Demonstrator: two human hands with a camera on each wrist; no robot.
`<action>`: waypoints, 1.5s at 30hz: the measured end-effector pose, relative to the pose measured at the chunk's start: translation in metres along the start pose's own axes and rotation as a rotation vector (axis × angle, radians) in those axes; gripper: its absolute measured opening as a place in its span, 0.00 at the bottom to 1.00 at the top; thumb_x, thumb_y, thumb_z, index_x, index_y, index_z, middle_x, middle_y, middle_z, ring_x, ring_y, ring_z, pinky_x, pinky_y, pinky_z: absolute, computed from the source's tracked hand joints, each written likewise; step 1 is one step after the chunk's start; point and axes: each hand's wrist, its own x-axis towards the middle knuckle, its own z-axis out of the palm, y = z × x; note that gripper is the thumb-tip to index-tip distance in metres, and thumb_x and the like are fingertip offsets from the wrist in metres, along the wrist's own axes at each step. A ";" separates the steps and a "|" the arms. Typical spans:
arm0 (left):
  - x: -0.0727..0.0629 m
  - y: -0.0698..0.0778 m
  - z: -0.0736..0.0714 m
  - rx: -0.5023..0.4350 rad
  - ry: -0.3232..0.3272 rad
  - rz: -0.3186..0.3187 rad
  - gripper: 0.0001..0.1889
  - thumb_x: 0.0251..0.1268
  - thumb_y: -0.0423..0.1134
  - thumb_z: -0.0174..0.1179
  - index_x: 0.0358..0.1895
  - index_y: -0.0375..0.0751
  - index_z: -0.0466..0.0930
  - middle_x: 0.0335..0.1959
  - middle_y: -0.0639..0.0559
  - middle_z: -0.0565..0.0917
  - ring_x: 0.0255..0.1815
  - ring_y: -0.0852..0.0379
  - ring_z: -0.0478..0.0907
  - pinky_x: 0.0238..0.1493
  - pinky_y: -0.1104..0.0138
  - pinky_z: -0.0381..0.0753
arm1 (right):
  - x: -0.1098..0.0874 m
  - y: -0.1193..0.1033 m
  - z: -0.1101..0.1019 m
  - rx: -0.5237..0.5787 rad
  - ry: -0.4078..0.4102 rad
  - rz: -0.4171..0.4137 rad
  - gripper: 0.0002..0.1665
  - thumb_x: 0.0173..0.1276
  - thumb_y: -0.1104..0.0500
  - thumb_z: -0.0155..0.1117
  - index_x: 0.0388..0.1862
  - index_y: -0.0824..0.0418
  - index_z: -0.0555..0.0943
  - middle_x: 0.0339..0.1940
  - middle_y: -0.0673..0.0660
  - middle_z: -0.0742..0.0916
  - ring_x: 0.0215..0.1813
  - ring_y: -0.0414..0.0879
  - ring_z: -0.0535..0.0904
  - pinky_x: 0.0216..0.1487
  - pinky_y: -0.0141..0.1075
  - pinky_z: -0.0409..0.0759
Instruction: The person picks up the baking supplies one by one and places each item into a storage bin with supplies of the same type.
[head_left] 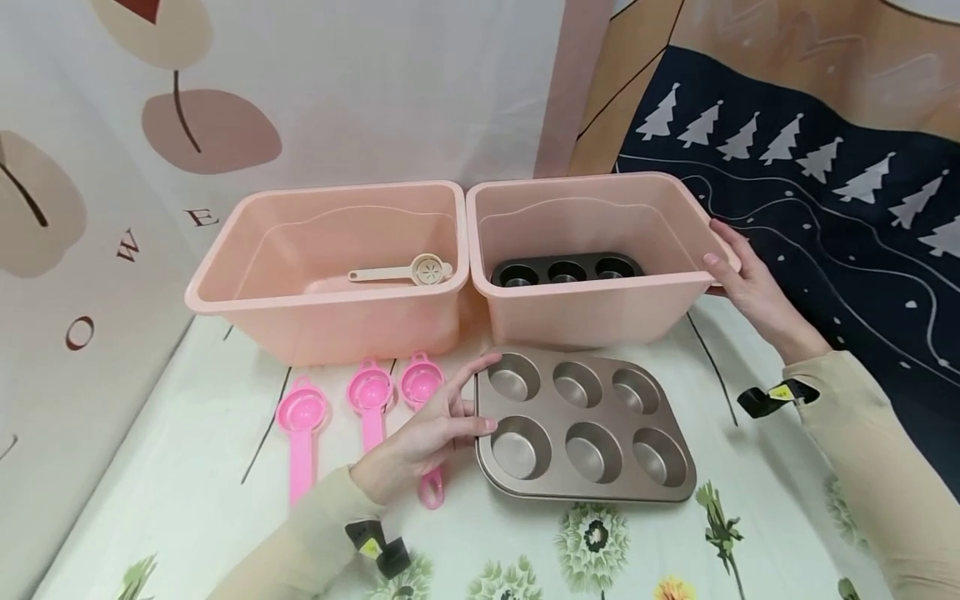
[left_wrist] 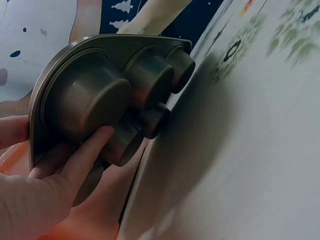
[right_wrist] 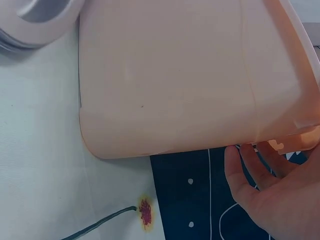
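Note:
My left hand [head_left: 427, 433] grips the left edge of a bronze-grey muffin pan [head_left: 546, 414] with six cups. In the left wrist view the fingers reach under the pan, against the outside of its cups, and its underside shows above the cloth with a shadow below. My right hand [head_left: 761, 296] holds the right rim of the right-hand pink bin [head_left: 585, 312], thumb on the rim and fingers beyond it. A dark muffin pan [head_left: 587, 267] lies inside this bin, its lower part hidden by the front wall.
Left of it stands a second pink bin [head_left: 337, 325] with a cream egg separator [head_left: 427, 270] in it. Several pink egg separators [head_left: 302, 408] lie before the bins, one partly behind my left hand. A printed curtain [head_left: 375, 83] hangs behind; a flowered cloth [head_left: 525, 542] covers the table.

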 end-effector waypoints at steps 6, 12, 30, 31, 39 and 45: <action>-0.008 0.002 0.002 -0.030 -0.018 0.052 0.42 0.59 0.18 0.51 0.76 0.48 0.49 0.20 0.52 0.81 0.24 0.60 0.80 0.32 0.69 0.81 | 0.002 -0.003 -0.001 -0.018 -0.010 -0.004 0.36 0.79 0.55 0.45 0.80 0.53 0.45 0.71 0.67 0.57 0.61 0.49 0.65 0.42 0.21 0.73; -0.014 0.007 0.001 -0.035 0.006 0.085 0.42 0.59 0.18 0.52 0.76 0.49 0.50 0.24 0.51 0.83 0.26 0.59 0.81 0.33 0.68 0.82 | 0.002 -0.003 0.000 -0.026 -0.020 0.010 0.36 0.79 0.54 0.44 0.80 0.53 0.44 0.72 0.68 0.55 0.63 0.52 0.64 0.42 0.20 0.73; -0.024 0.020 0.004 -0.042 -0.029 0.167 0.43 0.59 0.18 0.50 0.77 0.46 0.46 0.26 0.51 0.83 0.30 0.60 0.81 0.35 0.68 0.82 | -0.007 -0.002 -0.006 -0.047 -0.028 0.056 0.37 0.79 0.52 0.44 0.80 0.49 0.42 0.74 0.66 0.53 0.62 0.48 0.65 0.41 0.19 0.73; -0.024 0.021 0.005 -0.044 -0.031 0.173 0.43 0.59 0.18 0.49 0.77 0.47 0.46 0.27 0.50 0.83 0.30 0.60 0.81 0.35 0.67 0.82 | -0.007 -0.001 -0.006 -0.046 -0.029 0.055 0.37 0.79 0.52 0.44 0.80 0.49 0.42 0.74 0.67 0.53 0.63 0.49 0.64 0.41 0.19 0.73; -0.025 0.032 0.010 -0.056 -0.031 0.186 0.43 0.60 0.17 0.49 0.77 0.47 0.46 0.29 0.48 0.83 0.34 0.58 0.82 0.38 0.65 0.83 | -0.006 -0.003 -0.005 -0.044 -0.036 0.047 0.37 0.79 0.52 0.44 0.80 0.51 0.42 0.74 0.67 0.53 0.62 0.49 0.65 0.41 0.19 0.74; -0.025 0.037 0.015 -0.052 -0.016 0.171 0.43 0.59 0.18 0.50 0.77 0.49 0.47 0.29 0.49 0.83 0.37 0.57 0.81 0.41 0.64 0.83 | -0.003 -0.001 -0.005 -0.038 -0.058 0.057 0.37 0.80 0.52 0.42 0.80 0.49 0.40 0.75 0.67 0.51 0.64 0.52 0.63 0.41 0.19 0.73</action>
